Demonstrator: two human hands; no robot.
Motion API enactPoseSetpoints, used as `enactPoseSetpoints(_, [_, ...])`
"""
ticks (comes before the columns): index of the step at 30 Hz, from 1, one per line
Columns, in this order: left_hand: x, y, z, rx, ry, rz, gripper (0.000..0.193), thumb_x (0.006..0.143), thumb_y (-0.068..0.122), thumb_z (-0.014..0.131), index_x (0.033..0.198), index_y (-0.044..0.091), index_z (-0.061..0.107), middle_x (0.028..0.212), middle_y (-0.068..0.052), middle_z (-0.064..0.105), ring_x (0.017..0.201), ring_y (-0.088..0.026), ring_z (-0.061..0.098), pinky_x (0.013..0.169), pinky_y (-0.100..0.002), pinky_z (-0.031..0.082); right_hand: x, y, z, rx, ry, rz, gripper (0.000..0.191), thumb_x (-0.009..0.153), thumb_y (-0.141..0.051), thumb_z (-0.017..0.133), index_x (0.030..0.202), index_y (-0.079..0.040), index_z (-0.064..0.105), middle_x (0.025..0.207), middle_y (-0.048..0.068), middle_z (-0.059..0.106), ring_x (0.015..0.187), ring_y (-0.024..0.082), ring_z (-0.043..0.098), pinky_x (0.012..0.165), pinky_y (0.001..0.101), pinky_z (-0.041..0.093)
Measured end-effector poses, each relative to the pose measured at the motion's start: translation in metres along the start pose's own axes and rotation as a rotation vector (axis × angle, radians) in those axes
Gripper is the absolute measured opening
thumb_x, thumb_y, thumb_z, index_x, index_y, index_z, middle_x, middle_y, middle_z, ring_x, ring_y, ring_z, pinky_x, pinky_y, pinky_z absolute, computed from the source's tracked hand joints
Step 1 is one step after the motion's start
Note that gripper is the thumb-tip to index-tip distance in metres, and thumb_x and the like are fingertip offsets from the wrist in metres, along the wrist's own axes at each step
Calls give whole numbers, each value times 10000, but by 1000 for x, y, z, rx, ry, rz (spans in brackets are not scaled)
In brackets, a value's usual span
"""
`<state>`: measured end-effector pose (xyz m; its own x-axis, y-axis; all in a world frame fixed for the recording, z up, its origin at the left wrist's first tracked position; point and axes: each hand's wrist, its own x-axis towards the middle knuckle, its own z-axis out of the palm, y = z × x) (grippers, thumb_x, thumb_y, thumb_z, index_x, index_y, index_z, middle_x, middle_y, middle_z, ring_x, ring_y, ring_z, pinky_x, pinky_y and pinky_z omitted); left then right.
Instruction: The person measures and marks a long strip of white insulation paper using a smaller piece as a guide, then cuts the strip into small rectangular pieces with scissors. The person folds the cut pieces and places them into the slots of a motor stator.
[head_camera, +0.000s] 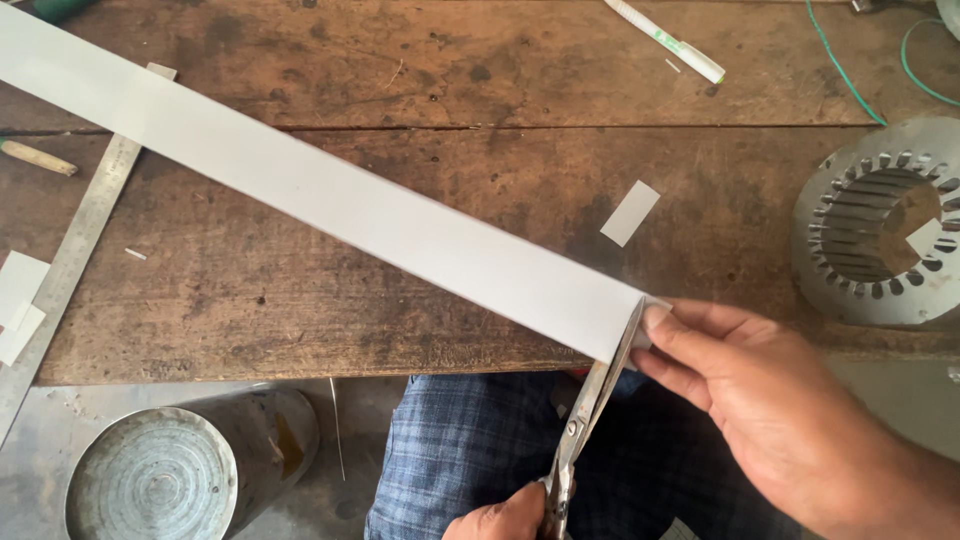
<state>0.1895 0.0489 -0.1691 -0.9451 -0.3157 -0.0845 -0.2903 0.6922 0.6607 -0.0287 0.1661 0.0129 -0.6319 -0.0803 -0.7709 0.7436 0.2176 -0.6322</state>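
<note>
**Scissors at the end of a long white strip**

A long white strip (330, 195) lies slantwise across the wooden desk (480, 80), running from the upper left to the near edge. The right hand (760, 400) pinches the strip's near end, its grip pressed together on the paper between thumb and fingers. The left hand (500, 518), low in view and mostly cut off, is closed around the handles of the scissors (590, 410), whose blades stand against the strip just beside the right fingertips. A small cut white piece (630, 213) lies apart on the desk, a metal ruler (70, 265) at the left, a slotted metal ring (885, 225) at the right, a white pen (665, 40) at the top.
</note>
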Motion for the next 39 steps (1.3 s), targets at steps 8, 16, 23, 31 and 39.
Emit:
enactPoseSetpoints(8, [4,4,-4,-61,-91,-43,174,844,371,769,869,209,830,524,29,678,379,-114,612,293,-295,478,-1,2,0,-5,-26,-3,335,1057,-209,535,1230,35,687,1238,162,726,1185,221,705,1066,383,482])
enactPoseSetpoints(16, [5,4,-8,-76,-265,-140,190,890,395,727,908,233,824,547,37,674,375,-93,607,349,-297,490,-2,2,1,3,-18,2,321,1047,-198,547,1224,32,682,1222,162,766,1170,229,698,1070,393,501])
enactPoseSetpoints(23, [9,-3,-7,-227,-360,-114,320,909,489,705,1011,207,817,618,21,710,442,-96,668,417,-282,528,0,6,0,25,-35,-28,299,1039,-185,569,1205,31,691,1208,159,767,1160,239,697,1079,401,535])
enactPoseSetpoints(31, [27,7,-13,-7,-612,-249,314,981,496,602,1183,316,761,836,-11,760,699,-151,714,646,-347,579,2,6,-12,42,-152,-104,338,1000,-237,578,1128,43,718,1024,124,765,979,221,740,963,352,555])
enactPoseSetpoints(39, [94,48,-181,-204,-91,128,774,727,169,741,1464,74,525,824,-144,689,813,-317,718,737,-417,568,-5,2,-21,94,71,10,274,1021,-288,628,1039,-25,704,895,88,707,807,171,624,717,294,519])
